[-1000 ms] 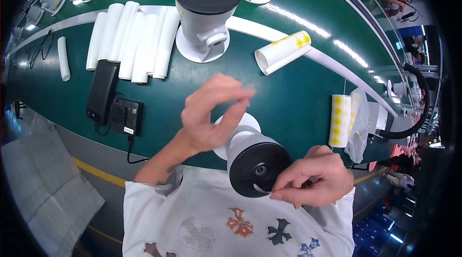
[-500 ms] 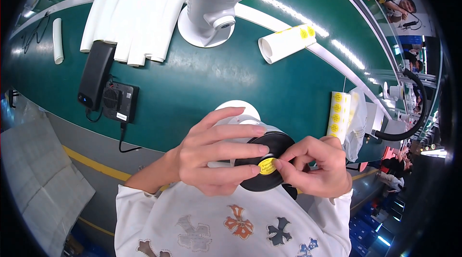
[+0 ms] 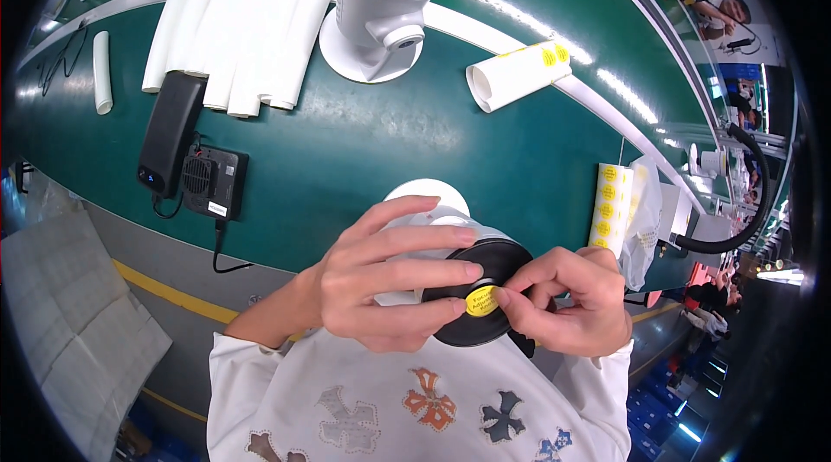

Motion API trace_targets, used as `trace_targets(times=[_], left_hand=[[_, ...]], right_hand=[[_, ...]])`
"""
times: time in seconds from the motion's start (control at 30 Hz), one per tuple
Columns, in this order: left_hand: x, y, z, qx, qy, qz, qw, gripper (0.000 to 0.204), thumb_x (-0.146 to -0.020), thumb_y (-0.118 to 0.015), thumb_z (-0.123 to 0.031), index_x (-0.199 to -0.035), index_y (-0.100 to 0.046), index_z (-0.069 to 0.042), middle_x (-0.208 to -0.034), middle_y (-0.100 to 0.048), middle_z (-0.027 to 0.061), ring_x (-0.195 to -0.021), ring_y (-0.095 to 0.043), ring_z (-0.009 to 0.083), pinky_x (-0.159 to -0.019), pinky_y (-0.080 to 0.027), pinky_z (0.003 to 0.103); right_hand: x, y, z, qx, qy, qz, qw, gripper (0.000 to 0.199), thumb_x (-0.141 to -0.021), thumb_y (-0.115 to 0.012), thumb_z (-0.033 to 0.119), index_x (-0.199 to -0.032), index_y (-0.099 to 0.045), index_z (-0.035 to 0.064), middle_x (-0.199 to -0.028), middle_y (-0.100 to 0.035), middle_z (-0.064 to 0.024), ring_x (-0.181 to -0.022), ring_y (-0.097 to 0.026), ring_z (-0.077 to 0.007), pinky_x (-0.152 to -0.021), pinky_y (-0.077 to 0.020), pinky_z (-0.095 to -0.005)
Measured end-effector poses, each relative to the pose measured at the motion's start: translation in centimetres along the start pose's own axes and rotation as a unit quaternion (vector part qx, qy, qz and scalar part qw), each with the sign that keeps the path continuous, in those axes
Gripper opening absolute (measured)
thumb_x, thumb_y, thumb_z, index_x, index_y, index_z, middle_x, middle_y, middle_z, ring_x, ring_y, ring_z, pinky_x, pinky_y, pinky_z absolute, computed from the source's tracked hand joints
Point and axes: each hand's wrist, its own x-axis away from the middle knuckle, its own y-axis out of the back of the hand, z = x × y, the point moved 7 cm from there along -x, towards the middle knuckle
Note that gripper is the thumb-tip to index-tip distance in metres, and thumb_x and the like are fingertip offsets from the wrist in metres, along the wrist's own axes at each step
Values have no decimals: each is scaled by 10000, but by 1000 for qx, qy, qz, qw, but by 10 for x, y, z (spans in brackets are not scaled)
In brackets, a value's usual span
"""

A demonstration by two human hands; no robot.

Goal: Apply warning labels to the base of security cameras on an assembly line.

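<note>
A white device with a round black end face [image 3: 450, 334], which looks like a small projector on a round white base, stands tilted toward me at the bench's near edge. My left hand [image 3: 381, 280] is laid over it from the left, long fingers spread across the black face, steadying it; the thumb's grip is partly hidden. On that face lies a round yellow sticker [image 3: 481, 300], between my two hands. My right hand [image 3: 571, 299] pinches the sticker's right edge between thumb and forefinger, the other fingers curled in.
A similar white device [image 3: 374, 25] stands upright at the back. White paper rolls [image 3: 238, 38] lie at back left, near a black power pack [image 3: 170, 133] and a black box [image 3: 215, 183] with cables. Sheets of yellow stickers [image 3: 609, 202] and a rolled sheet [image 3: 518, 75] are to the right.
Almost nothing differs. The view has shifted slightly, and both hands keep their places on the device and sticker.
</note>
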Motion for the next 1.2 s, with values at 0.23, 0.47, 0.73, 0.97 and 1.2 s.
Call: trace_targets(times=[0.23, 0.47, 0.73, 0.97, 1.2], left_hand=[[0, 0, -1, 2, -5, 2, 1000, 210, -688, -628, -69, -860, -721, -148, -1070, -685, 91, -1031, -653, 335, -891, -502, 536], [-1, -2, 0, 8, -17, -10, 1000, 195, -690, -625, -54, -850, -714, -122, -1062, -675, 107, -1016, -653, 356, -855, -524, 514], [1, -2, 0, 8, -23, -12, 1000, 197, -698, -630, -59, -860, -720, -125, -1081, -668, 109, -1023, -645, 357, -850, -529, 512], [0, -2, 0, 20, -24, 1, 1000, 209, -707, -642, -66, -884, -734, -127, -1088, -658, 117, -1034, -634, 366, -884, -529, 539], [-3, -3, -1, 18, -20, 45, 999, 197, -842, -633, -273, -940, -745, -145, -1124, -632, 105, -1059, -613, 363, -894, -527, 555]], right_hand=[[0, -1, -1, -13, 5, -9, 1000, 114, -768, -736, -29, -799, -628, -10, -435, -489, -5, -344, -472, -78, -337, -295, -243], [0, -1, -2, -7, 3, -7, 1000, 116, -769, -739, -22, -799, -627, -8, -430, -478, -1, -342, -461, -71, -335, -289, -243], [-1, -2, -2, -2, 11, -3, 1000, 124, -771, -741, -15, -811, -624, -6, -430, -469, 7, -343, -460, -70, -335, -289, -242], [-1, -2, -1, 2, 14, -6, 1000, 126, -771, -743, -12, -810, -624, -2, -433, -473, 5, -345, -466, -72, -337, -295, -239], [-1, -1, -1, 3, 19, -8, 1000, 131, -763, -744, -17, -812, -624, -1, -437, -471, 9, -346, -470, -73, -337, -301, -237]])
